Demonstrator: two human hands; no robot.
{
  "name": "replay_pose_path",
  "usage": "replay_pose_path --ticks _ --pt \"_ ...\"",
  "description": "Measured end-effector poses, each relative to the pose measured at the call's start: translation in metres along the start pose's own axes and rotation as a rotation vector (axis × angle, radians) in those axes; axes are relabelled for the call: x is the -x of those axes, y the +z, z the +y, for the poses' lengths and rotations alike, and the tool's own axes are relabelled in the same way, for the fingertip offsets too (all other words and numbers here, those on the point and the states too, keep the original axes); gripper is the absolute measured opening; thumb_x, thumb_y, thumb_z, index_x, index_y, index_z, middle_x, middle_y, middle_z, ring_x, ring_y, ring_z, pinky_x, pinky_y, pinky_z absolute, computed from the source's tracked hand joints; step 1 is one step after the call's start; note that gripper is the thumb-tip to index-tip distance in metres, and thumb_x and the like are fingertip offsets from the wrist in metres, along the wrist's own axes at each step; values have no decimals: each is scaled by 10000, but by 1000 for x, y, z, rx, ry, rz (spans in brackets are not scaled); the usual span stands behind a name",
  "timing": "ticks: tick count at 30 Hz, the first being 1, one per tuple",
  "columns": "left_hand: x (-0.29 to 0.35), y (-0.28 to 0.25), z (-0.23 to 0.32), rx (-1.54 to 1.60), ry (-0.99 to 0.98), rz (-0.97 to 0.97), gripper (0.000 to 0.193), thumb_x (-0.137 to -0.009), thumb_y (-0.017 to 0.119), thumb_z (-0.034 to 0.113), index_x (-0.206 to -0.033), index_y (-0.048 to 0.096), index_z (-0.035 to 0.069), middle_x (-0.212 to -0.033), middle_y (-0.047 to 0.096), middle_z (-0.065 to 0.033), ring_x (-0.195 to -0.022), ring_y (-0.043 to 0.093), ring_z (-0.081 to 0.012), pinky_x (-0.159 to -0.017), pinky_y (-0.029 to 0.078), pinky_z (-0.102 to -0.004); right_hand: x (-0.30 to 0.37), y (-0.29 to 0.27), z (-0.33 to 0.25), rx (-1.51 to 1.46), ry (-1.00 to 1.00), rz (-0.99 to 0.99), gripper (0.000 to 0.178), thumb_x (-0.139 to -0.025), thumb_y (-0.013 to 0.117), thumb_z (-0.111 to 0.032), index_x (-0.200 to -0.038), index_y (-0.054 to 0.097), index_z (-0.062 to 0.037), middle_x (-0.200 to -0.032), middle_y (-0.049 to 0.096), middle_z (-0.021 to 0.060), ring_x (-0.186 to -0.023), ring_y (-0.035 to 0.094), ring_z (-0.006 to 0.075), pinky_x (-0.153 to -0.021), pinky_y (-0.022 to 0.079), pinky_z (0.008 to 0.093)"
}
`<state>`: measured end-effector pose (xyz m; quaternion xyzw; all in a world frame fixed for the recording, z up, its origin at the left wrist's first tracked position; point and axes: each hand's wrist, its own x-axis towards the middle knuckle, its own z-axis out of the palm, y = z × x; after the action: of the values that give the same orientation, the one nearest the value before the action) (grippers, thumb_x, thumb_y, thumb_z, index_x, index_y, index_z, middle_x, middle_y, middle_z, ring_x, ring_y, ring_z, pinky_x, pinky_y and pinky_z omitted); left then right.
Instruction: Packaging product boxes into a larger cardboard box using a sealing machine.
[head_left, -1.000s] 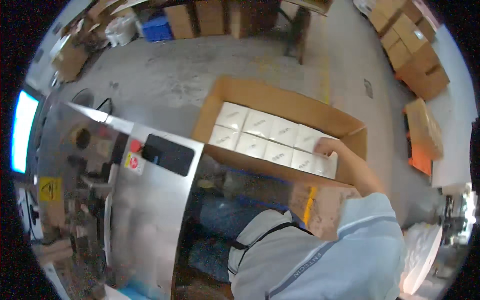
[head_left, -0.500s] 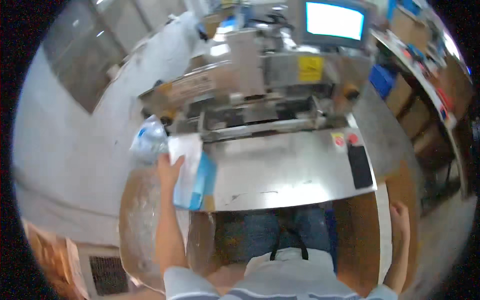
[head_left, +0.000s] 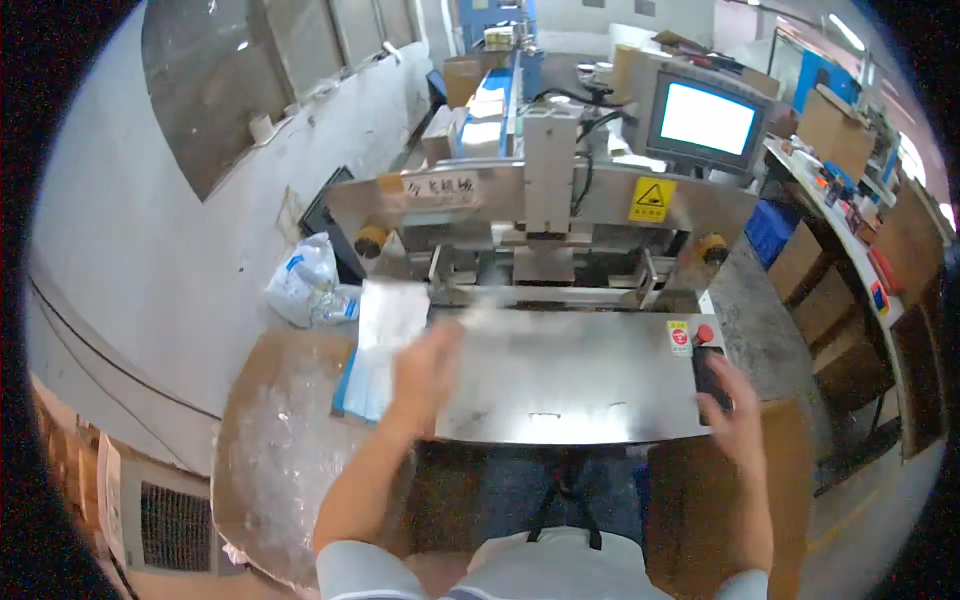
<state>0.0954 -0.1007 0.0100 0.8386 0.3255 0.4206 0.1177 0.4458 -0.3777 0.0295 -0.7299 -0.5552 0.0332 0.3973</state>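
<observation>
My left hand (head_left: 425, 375) is over the left part of the metal worktop (head_left: 560, 375), smeared by motion. A pale, blurred streak (head_left: 490, 300) shows just beyond its fingers; whether they hold it I cannot make out. Beside this hand is a stack of white sheets (head_left: 392, 315) with a blue side showing at the lower left, partly hidden by my hand and forearm. My right hand (head_left: 738, 410) is at the worktop's right edge, thumb and fingers apart. It is beside a flat black object (head_left: 708, 368), overlapping it, and touch cannot be made out.
Behind the worktop stands a metal machine (head_left: 550, 175) with a lit screen (head_left: 708, 120) and a red button (head_left: 704, 334). A carton lined with clear plastic (head_left: 290, 450) sits at left, near a filled plastic bag (head_left: 308, 285). A cluttered bench (head_left: 835, 215) runs along the right.
My left hand has moved right, off the white and blue stack and over the worktop. My right hand has come up from the lower right to the flat black object. The view has shifted.
</observation>
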Motion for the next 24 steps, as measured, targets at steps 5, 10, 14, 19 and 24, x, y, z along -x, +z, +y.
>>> replay_pose_path --ticks 5,10,14,19,24 --pt "37 28 106 430 -12 -340 189 -956 595 124 -1090 695 35 -920 732 -157 -804 724 -295 -698 566 -363 -35 65 -71 -67 -281 161 389 -848 736 -104 -1218 651 -17 -1264 641 190 -1172 617 301 -933 519 374" --pt "54 21 123 591 -304 -485 192 -959 622 152 -1008 720 -4 -792 733 -102 -684 680 -144 -643 541 -295 -25 77 -58 -177 -161 -366 141 -877 713 -155 -856 703 -16 -759 707 125 -738 701 309 -705 560 398" --pt "66 31 117 664 -501 -463 197 -932 671 176 -971 729 -9 -717 706 -80 -604 634 -157 -597 520 -302 -26 78 -73 -189 -415 49 80 -793 757 -56 -852 703 -45 -908 707 116 -902 682 328 -776 547 401" --pt "84 50 114 197 -307 -195 384 -848 751 218 -1137 638 -7 -1083 703 -140 -822 681 -271 -739 542 -347 -15 85 -57 -160 -549 -125 152 -757 790 -92 -809 657 -40 -935 691 118 -972 667 327 -844 537 418" --pt "50 46 119 387 230 -539 389 -899 675 209 -1256 598 75 -1124 679 -157 -998 658 -359 -832 530 -454 -4 99 -45 -31 -575 -341 153 -809 721 -173 -794 625 -55 -801 640 137 -798 622 342 -764 504 456"
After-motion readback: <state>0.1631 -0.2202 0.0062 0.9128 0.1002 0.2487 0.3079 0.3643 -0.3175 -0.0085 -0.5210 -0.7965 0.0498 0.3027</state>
